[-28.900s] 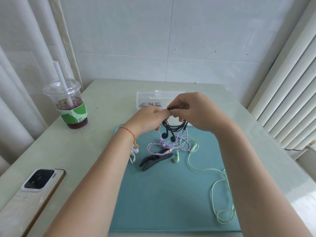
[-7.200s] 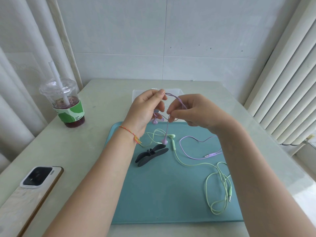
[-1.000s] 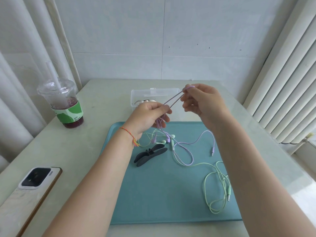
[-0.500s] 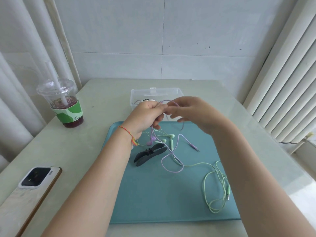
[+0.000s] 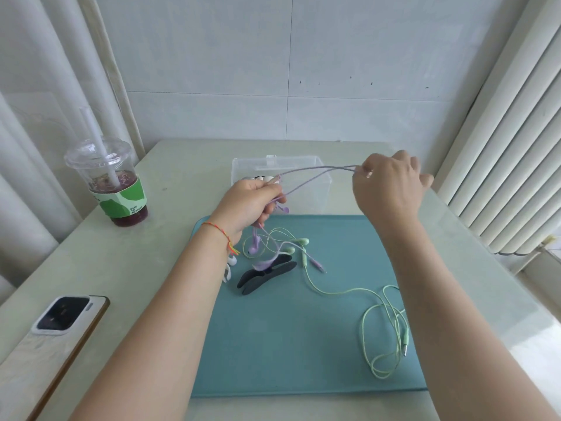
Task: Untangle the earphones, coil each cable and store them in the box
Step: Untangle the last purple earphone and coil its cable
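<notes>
A pale table [image 5: 127,268] holds a teal mat [image 5: 288,344] with a clear box [image 5: 315,189] at its far edge. Above the box, the left hand [image 5: 249,205] grips gathered purple earphones [image 5: 315,173]; the right hand [image 5: 388,183] pinches their doubled cable taut. Coiling appears underway; next, wrap another loop leftward. Green earphones [image 5: 379,323] lie loose, near right.

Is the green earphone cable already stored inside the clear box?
No, the green cable lies loose on the teal mat, well in front of the clear box.
</notes>
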Action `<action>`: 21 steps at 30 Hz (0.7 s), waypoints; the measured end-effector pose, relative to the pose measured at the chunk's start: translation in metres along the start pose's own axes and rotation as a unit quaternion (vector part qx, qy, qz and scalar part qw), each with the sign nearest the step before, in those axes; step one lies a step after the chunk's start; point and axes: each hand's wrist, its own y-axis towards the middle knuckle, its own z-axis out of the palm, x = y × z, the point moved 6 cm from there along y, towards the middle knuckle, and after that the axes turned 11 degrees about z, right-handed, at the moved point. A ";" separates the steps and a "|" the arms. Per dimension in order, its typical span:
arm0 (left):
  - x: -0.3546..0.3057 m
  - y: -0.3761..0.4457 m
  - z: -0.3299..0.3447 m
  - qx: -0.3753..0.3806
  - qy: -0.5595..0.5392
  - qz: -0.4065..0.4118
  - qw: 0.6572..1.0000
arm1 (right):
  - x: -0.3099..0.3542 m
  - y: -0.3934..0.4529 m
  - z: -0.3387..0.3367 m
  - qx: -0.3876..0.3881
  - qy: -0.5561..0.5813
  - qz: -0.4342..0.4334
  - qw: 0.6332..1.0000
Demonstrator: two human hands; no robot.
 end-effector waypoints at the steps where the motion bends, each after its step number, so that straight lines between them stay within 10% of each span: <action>1: 0.000 0.000 -0.001 0.001 0.000 -0.002 1.000 | 0.001 0.000 0.003 0.023 -0.036 -0.024 0.999; 6: 0.005 -0.001 0.003 0.021 0.012 -0.024 0.999 | 0.027 -0.026 0.019 0.299 0.015 -0.178 0.937; 11: 0.002 -0.003 0.011 0.048 -0.009 -0.034 0.998 | 0.054 -0.041 0.008 0.221 0.173 -0.259 0.924; 21: -0.003 -0.006 0.022 0.102 -0.016 -0.012 0.995 | 0.052 -0.042 0.025 0.254 0.122 -0.240 0.929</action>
